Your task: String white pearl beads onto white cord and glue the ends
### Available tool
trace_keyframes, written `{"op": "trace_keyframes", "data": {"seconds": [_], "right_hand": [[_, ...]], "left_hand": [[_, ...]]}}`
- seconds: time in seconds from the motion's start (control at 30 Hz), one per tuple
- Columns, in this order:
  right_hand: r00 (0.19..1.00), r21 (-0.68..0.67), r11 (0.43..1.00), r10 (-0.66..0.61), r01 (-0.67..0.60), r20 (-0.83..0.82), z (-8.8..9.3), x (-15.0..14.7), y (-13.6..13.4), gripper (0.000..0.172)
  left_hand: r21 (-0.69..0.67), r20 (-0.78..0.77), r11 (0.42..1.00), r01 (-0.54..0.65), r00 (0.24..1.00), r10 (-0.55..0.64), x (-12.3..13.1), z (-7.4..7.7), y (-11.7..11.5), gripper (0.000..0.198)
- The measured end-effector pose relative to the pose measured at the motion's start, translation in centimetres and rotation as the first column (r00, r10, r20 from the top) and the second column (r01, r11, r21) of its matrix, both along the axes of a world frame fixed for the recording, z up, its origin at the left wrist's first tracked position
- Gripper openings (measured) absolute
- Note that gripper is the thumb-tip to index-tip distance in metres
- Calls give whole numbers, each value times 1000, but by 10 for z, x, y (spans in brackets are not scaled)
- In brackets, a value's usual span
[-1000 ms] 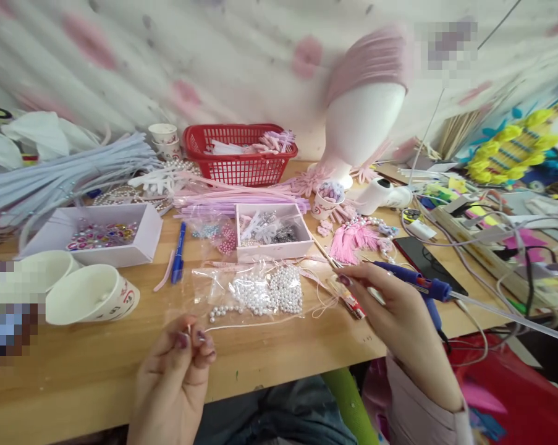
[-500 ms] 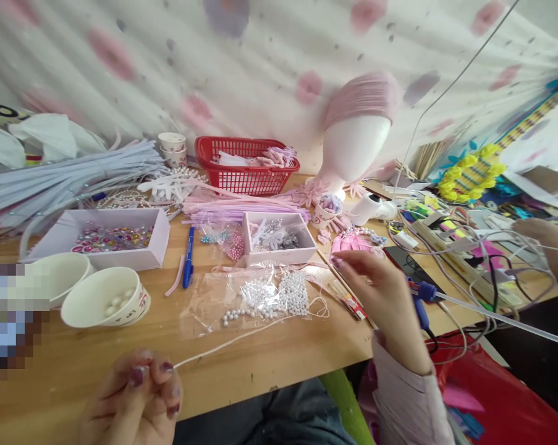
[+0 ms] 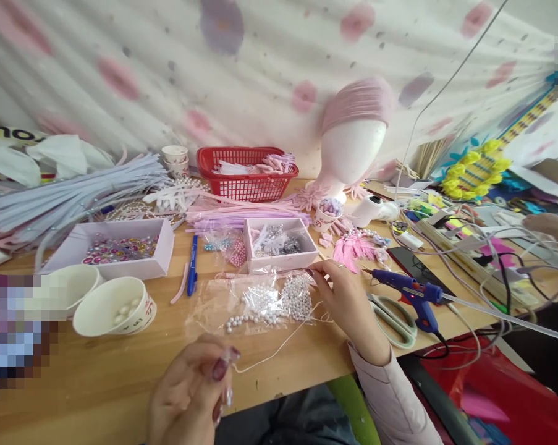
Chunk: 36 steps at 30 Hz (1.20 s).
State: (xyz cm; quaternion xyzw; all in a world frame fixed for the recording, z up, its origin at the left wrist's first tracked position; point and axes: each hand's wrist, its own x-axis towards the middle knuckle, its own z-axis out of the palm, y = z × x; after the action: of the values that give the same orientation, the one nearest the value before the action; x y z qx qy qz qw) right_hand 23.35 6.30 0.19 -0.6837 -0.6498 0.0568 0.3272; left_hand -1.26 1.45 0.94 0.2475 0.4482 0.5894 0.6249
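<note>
My left hand [image 3: 190,389] is closed in a pinch on the end of a thin white cord [image 3: 272,356], low in front of the table edge. The cord runs right to loose loops beside a clear plastic bag of white pearl beads [image 3: 264,303]. My right hand [image 3: 341,300] reaches over the right edge of that bag. Its fingers stretch toward the near side of a white box of small parts [image 3: 282,262]; I see nothing held in them. Right of this hand lie green-handled scissors [image 3: 411,334] and a blue glue gun [image 3: 411,290].
Paper cups [image 3: 91,315], one holding white beads, stand at left by a white box of gems [image 3: 116,272]. A blue pen [image 3: 193,266], red basket [image 3: 246,185] and foam head [image 3: 353,145] stand farther back. Cables [image 3: 492,247] tangle at right, where another person's hand [image 3: 554,228] shows.
My left hand has moved right and slightly up with the cord end. My right hand has moved left and down to the bead bag, uncovering the scissors and glue gun.
</note>
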Motion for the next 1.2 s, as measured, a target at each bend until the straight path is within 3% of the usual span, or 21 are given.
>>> {"op": "trace_keyframes", "data": {"seconds": [0.07, 0.2, 0.33, 0.43, 0.53, 0.63, 0.8, 0.9, 1.03, 1.2], "right_hand": [[998, 33, 999, -18, 20, -66, -1, 1, -3, 19], [978, 89, 996, -10, 29, -210, 2, -7, -14, 19], [855, 177, 982, 153, -73, -496, 9, -32, -34, 11], [769, 225, 965, 243, -132, -592, 9, -49, -48, 16], [783, 225, 960, 266, -165, -563, 7, -48, -51, 19], [866, 201, 969, 223, -145, -447, 9, -25, -51, 18], [955, -4, 972, 232, -237, -187, 10, 9, -68, 3], [965, -129, 958, 244, -256, -99, -3, -1, -83, 16], [968, -163, 954, 248, -251, -42, -21, -21, -94, 10], [969, -87, 966, 236, -243, -78, -14, -11, -96, 14]], "left_hand": [[32, -48, 999, 34, 998, -32, 4, -8, 8, 29], [-32, -49, 996, 79, 996, -81, 21, -18, 14, 29], [-83, 44, 993, 86, 996, -82, 48, -7, 14, 41], [-113, 151, 984, 139, 981, -121, 64, 1, 13, 50], [-104, 184, 982, 157, 973, -136, 68, 0, 14, 44], [-83, 159, 995, 60, 986, -46, 62, -6, 18, 35], [-41, 73, 998, -44, 996, 47, 45, -16, 22, 29], [16, 28, 999, -38, 999, 38, 41, -22, 20, 25], [89, -15, 996, -18, 1000, 20, 39, -28, 17, 23], [294, -240, 952, 82, 971, -10, 41, -20, 11, 14]]}}
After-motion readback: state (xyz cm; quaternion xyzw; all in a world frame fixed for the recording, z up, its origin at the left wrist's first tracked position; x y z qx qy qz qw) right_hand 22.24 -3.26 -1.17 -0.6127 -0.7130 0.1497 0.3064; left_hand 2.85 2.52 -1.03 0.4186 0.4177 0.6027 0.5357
